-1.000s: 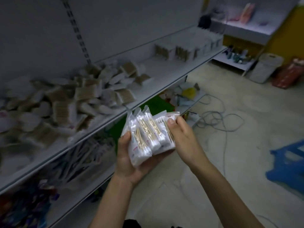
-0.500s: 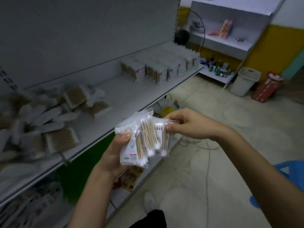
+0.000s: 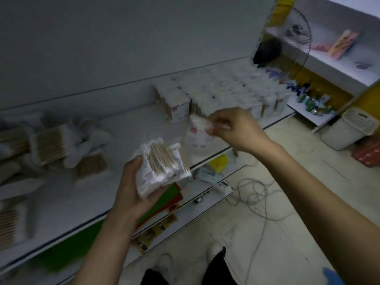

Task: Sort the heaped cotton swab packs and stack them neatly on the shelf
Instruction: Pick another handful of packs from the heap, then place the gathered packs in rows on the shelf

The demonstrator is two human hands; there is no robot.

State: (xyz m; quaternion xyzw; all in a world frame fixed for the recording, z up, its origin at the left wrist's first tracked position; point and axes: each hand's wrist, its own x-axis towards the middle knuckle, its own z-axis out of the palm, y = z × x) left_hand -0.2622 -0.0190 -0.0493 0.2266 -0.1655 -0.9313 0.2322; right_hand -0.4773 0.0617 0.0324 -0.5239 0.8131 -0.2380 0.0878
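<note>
A bundle of swab packs (image 3: pixel 162 166) is gripped in the left hand (image 3: pixel 131 192), with the fingers curled beneath it and the thumb pressed on its near side, above the front edge of the shelf (image 3: pixel 133 124). A single pack (image 3: pixel 199 123), badly blurred, is pinched in the right hand (image 3: pixel 236 130) just before the stacked rows (image 3: pixel 226 93). The loose heap (image 3: pixel 51 147) is cut off at the left.

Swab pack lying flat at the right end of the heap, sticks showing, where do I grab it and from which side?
Probably pinch the swab pack across its stiff stick-filled middle, coming from above and the right: it lies flat, bare shelf is open on that side, and the heap crowds its left.
</note>
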